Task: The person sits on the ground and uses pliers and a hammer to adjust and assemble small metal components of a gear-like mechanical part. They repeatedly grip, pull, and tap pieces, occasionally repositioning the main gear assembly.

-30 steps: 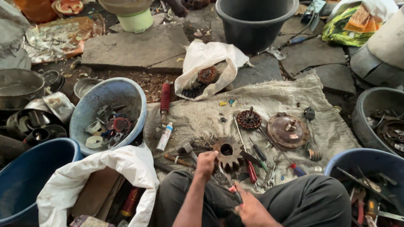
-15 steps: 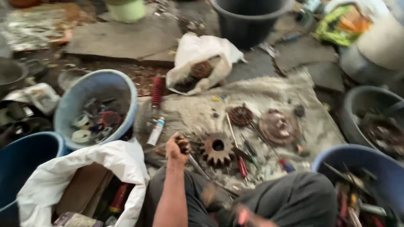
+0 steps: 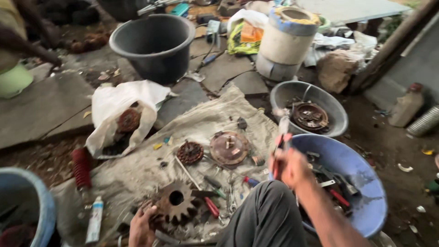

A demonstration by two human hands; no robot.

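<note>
Now the right hand (image 3: 292, 167) has lifted beside the blue basin (image 3: 366, 201), clenched around a thin red-handled tool (image 3: 280, 151), while the left hand (image 3: 141, 226) has settled, fingers curled, against the rusty toothed gear (image 3: 176, 203) lying on the grey cloth (image 3: 137, 174).

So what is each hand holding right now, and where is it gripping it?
The right hand is closed round the lower end of a slim, blurred tool raised above the blue basin. The left hand rests on the rusty gear's toothed edge; a firm grip cannot be told.
</note>
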